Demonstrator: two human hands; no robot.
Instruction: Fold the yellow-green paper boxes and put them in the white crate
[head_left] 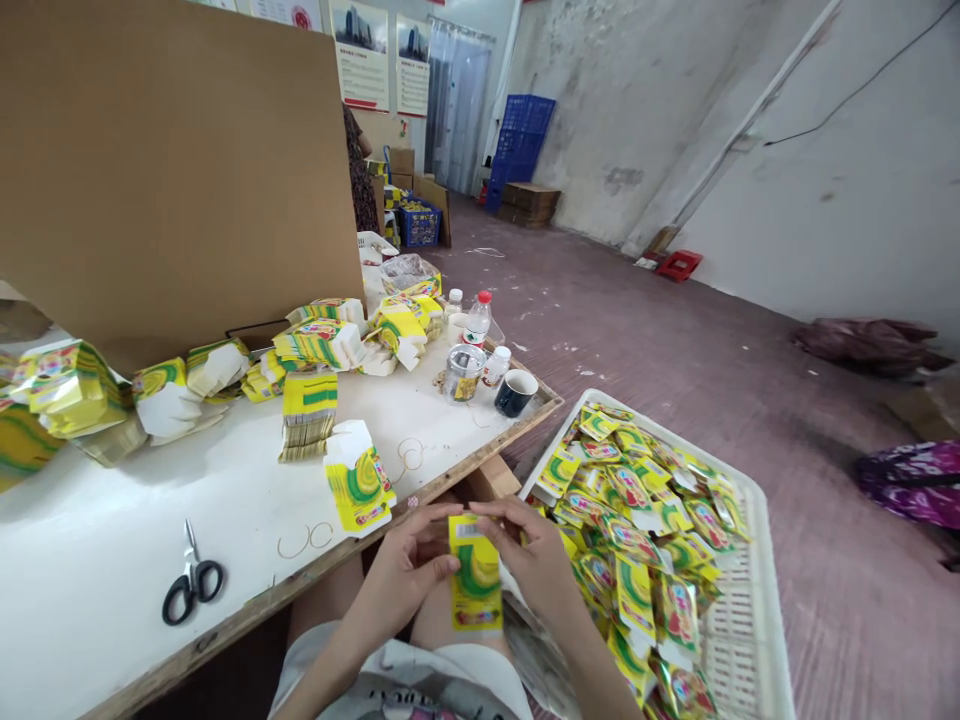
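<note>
Between my two hands, above my lap, is a small yellow and green printed carton [476,580] with a barcode at its upper end. My left hand [420,560] pinches its left edge with the thumb on the front face. The fingers of my right hand [525,535] close on its upper right corner. Just left of my hands, a fan of flat yellow cartons [358,485] lies at the table edge. Beyond it stands a banded-looking stack of flat cartons [309,410]. To my right, a white plastic basket [765,600] holds many yellow packets and cartons.
Black-handled scissors [193,580] lie on the white table [97,560]. A dark mug [515,393], a tin [464,373] and a red-capped bottle [478,320] stand near its right corner. Brown cardboard [180,170] rises behind more carton piles [322,340]. A person [360,170] stands farther back.
</note>
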